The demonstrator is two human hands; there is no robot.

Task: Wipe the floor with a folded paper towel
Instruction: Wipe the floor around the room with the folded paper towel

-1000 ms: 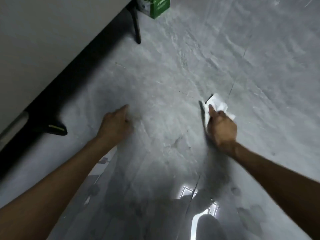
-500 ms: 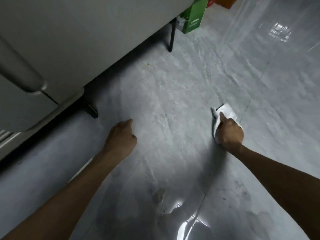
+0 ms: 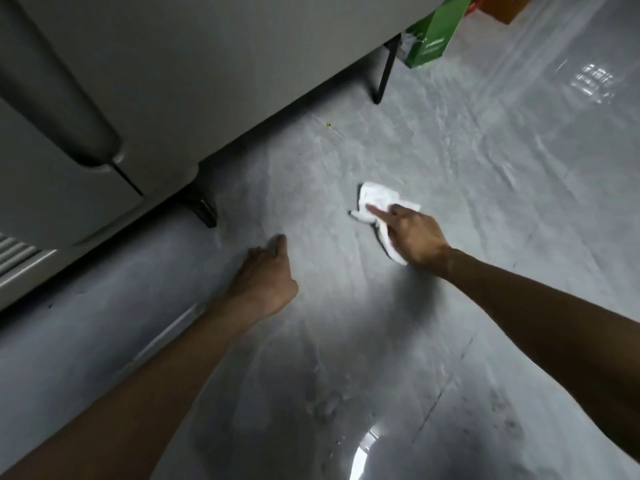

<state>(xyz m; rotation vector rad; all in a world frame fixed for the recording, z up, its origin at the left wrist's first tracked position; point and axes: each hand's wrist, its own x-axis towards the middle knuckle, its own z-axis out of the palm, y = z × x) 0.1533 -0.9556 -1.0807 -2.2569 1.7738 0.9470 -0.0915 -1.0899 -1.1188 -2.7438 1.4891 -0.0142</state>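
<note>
Right hand [image 3: 414, 237] pressing paper towel [image 3: 375, 200] flat on floor [image 3: 485, 174], towel under fingers

Up and to my left stands a grey appliance [image 3: 194, 81], which I take as my mark. A long rounded handle [image 3: 52, 95] runs down its front. Under its lower edge sits a short black foot [image 3: 204, 211]. Past its far corner a thin black leg [image 3: 384, 76] slants down, and just beyond that leg is a green carton [image 3: 436, 32]. Further off from the appliance, beyond the carton, something orange [image 3: 502, 6] shows at the edge
</note>
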